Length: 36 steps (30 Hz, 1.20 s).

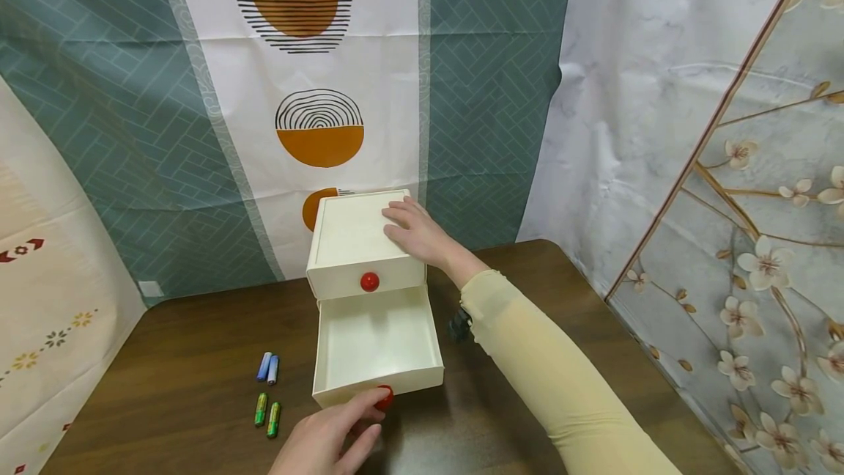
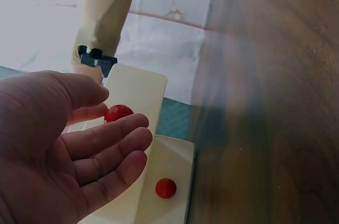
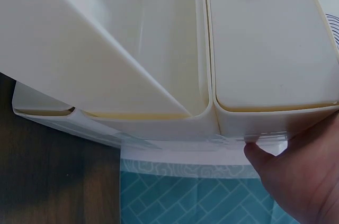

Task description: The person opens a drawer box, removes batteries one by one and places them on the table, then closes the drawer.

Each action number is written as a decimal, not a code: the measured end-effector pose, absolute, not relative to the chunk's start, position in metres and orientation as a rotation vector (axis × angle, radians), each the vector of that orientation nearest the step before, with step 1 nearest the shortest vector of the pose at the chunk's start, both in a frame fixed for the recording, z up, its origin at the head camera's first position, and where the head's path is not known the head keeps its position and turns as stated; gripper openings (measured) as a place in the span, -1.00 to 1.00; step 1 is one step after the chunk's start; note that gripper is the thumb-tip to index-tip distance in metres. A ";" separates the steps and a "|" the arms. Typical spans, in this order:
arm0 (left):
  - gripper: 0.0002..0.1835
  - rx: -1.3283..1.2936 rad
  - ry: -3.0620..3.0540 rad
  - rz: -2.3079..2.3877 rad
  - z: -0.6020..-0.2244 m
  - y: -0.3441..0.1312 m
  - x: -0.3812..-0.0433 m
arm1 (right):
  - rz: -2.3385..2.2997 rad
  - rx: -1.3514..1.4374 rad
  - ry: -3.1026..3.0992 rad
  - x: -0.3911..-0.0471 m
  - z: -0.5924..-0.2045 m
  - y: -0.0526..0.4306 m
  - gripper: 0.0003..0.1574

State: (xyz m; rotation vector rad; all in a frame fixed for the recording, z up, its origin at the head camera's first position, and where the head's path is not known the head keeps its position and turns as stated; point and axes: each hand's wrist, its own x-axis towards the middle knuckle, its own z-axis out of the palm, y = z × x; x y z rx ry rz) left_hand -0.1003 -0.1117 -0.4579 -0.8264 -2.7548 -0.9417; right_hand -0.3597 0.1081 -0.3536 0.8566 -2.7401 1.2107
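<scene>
Cabinet: a cream box with two drawers, the cabinet point(image 1: 352, 229) stands on a brown table point(image 1: 191, 350) before a patterned cloth point(image 1: 491, 94).
Drawers: the upper drawer point(image 1: 402, 276) is closed, with a red knob point(image 1: 370, 281) on its front; the lower drawer point(image 1: 422, 380) is pulled out.
Left hand: the left hand point(image 1: 326, 437) is at the lower knob point(image 1: 385, 399), fingers loosely extended and thumb apart; how firmly the index finger touches it is hard to tell.
Right hand: the right hand point(image 1: 422, 234) rests uncurled on the cabinet's top, at its right edge.
Batteries: two blue batteries point(image 1: 273, 370) and two green batteries point(image 1: 273, 420) lie left of the lower drawer.
</scene>
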 end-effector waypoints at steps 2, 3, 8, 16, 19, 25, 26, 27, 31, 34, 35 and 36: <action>-0.53 -0.826 -2.771 -0.944 -0.458 -0.111 -0.101 | 1.214 0.855 -2.738 -0.360 -0.353 0.108 -0.30; -0.53 -0.824 -2.781 -0.942 -0.458 -0.111 -0.102 | 1.216 0.853 -2.737 -0.360 -0.353 0.108 -0.30; -0.51 -0.817 -2.778 -0.892 -0.459 -0.109 -0.104 | 1.218 0.851 -2.737 -0.360 -0.353 0.108 -0.30; -0.51 -0.801 -2.762 -0.839 -0.460 -0.106 -0.107 | 1.219 0.851 -2.734 -0.360 -0.354 0.109 -0.29; -0.53 -0.790 -2.791 -0.849 -0.459 -0.104 -0.109 | 1.216 0.852 -2.735 -0.360 -0.354 0.108 -0.30; -0.56 -0.799 -2.720 -0.819 -0.462 -0.103 -0.111 | 1.227 0.846 -2.735 -0.360 -0.353 0.108 -0.30; -0.56 -0.800 -2.707 -0.817 -0.463 -0.103 -0.111 | 1.231 0.845 -2.735 -0.360 -0.353 0.108 -0.30; -0.56 -0.802 -2.694 -0.814 -0.463 -0.103 -0.112 | 1.234 0.845 -2.734 -0.359 -0.353 0.108 -0.30; -0.57 -0.807 -2.652 -0.796 -0.465 -0.102 -0.114 | 1.237 0.845 -2.734 -0.359 -0.353 0.108 -0.30; -0.57 -0.810 -2.619 -0.773 -0.467 -0.101 -0.115 | 1.235 0.844 -2.736 -0.358 -0.353 0.108 -0.30; -0.57 -0.811 -2.610 -0.765 -0.467 -0.100 -0.116 | 1.235 0.843 -2.737 -0.358 -0.353 0.108 -0.30; -0.56 -0.812 -2.601 -0.758 -0.468 -0.100 -0.116 | 1.234 0.842 -2.738 -0.358 -0.353 0.108 -0.30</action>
